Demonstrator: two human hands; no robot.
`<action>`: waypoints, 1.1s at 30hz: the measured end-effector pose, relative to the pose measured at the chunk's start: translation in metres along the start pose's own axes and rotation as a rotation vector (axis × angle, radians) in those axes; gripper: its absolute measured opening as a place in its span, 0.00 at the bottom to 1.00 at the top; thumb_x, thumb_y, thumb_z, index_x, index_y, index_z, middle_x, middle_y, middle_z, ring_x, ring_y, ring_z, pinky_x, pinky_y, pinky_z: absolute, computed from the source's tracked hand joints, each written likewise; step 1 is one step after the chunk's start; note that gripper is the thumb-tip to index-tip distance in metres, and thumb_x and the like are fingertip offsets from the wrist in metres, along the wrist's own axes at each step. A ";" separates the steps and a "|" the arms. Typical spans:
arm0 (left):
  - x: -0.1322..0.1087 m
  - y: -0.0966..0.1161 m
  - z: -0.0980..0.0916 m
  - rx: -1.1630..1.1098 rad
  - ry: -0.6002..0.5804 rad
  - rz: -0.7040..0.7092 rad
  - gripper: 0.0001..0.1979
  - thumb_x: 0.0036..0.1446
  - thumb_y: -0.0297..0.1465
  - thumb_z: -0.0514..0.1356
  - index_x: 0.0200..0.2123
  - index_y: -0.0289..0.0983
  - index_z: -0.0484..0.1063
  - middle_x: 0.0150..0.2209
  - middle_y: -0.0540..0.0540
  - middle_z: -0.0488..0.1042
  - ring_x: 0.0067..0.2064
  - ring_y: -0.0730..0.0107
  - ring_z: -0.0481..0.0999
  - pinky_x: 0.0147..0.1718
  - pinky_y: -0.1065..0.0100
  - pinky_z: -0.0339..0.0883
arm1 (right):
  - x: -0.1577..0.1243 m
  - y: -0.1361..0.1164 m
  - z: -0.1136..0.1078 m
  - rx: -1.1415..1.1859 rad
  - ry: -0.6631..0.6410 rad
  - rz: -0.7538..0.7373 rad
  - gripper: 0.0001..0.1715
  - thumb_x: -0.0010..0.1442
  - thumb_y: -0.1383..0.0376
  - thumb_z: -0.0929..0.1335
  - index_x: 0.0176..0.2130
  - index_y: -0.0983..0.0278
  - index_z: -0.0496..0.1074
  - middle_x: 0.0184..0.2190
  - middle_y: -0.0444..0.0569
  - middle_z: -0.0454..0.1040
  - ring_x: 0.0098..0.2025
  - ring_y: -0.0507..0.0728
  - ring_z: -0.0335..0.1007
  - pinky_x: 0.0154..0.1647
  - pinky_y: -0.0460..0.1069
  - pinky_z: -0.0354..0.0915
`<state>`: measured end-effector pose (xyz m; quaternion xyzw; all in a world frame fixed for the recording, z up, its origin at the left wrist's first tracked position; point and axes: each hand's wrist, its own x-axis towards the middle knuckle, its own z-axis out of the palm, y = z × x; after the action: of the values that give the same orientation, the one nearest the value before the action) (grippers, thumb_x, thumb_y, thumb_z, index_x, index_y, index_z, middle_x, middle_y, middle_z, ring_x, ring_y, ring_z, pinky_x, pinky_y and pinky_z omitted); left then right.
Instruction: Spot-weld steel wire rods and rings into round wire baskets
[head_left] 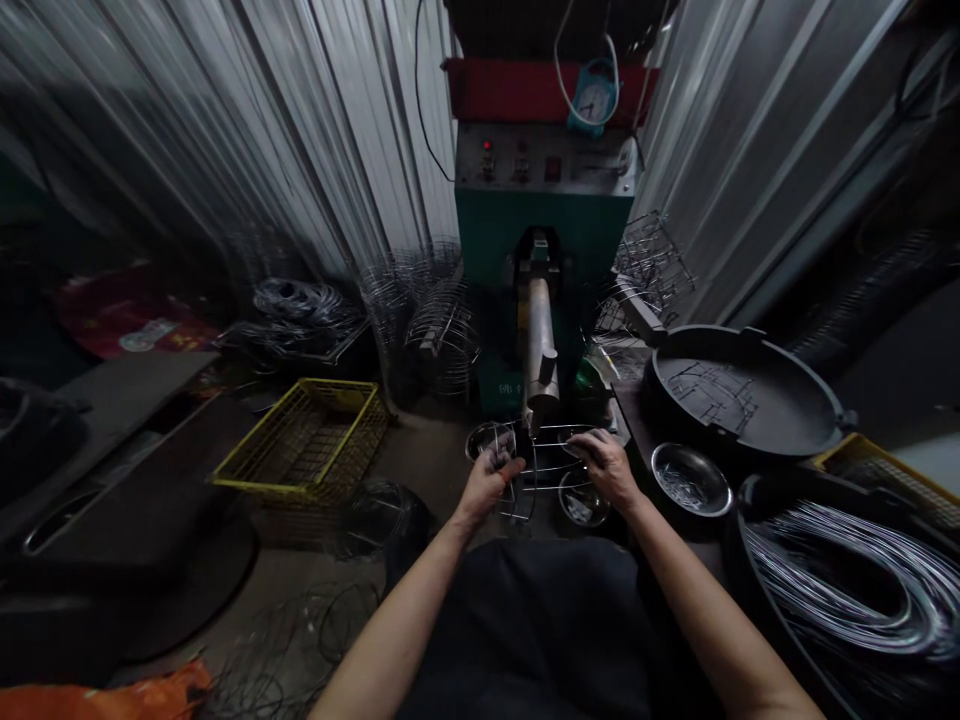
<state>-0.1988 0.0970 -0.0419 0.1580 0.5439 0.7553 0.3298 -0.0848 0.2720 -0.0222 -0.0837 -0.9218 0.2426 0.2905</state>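
Observation:
Between my hands is a small wire frame (546, 470) of thin shiny rods, just below the metal arm (541, 345) of a green machine (487, 240). My left hand (491, 475) is closed on the left side of the wire frame, fingers bent. Over at its right end, my right hand (606, 465) pinches the frame with curled fingers. Beneath and beside the hands are metal bowls; one bowl (583, 500) holds small pieces. The fingertips are dim, so exact contact is hard to make out.
A yellow wire basket (300, 488) sits to the left. On the right are a large black pan (787, 385), a steel bowl (690, 480) of small metal pieces, and a tub with coiled wire rings (892, 580). A blue clock (594, 97) hangs above the control panel.

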 end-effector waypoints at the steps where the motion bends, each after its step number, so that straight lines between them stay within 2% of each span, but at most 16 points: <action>1: 0.001 -0.001 0.000 0.001 -0.005 0.005 0.29 0.39 0.33 0.65 0.48 0.36 0.64 0.22 0.57 0.57 0.23 0.82 0.57 0.25 0.76 0.51 | 0.000 0.000 0.000 0.001 0.007 -0.004 0.09 0.57 0.64 0.62 0.35 0.60 0.71 0.30 0.48 0.69 0.35 0.56 0.64 0.36 0.50 0.59; 17: 0.010 -0.001 -0.002 -0.020 -0.044 0.028 0.29 0.39 0.33 0.65 0.48 0.35 0.64 0.20 0.58 0.55 0.20 0.84 0.52 0.21 0.76 0.46 | 0.005 0.009 0.007 0.018 0.015 -0.006 0.10 0.57 0.64 0.61 0.37 0.58 0.71 0.30 0.48 0.69 0.35 0.56 0.64 0.36 0.50 0.60; 27: 0.013 0.005 0.000 -0.036 -0.031 0.014 0.31 0.37 0.33 0.66 0.48 0.33 0.63 0.19 0.59 0.56 0.20 0.84 0.53 0.20 0.76 0.45 | 0.008 0.012 0.008 0.021 0.022 -0.004 0.10 0.58 0.64 0.61 0.36 0.59 0.71 0.31 0.48 0.70 0.36 0.56 0.64 0.38 0.51 0.60; 33: 0.014 0.003 -0.001 -0.054 -0.030 0.009 0.32 0.36 0.34 0.67 0.47 0.35 0.65 0.19 0.59 0.57 0.19 0.85 0.54 0.19 0.76 0.46 | 0.007 0.012 0.008 0.018 0.027 -0.019 0.10 0.58 0.64 0.61 0.36 0.59 0.71 0.31 0.47 0.70 0.36 0.56 0.64 0.38 0.51 0.60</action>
<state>-0.2105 0.1056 -0.0413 0.1626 0.5177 0.7687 0.3386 -0.0948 0.2813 -0.0308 -0.0756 -0.9164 0.2468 0.3061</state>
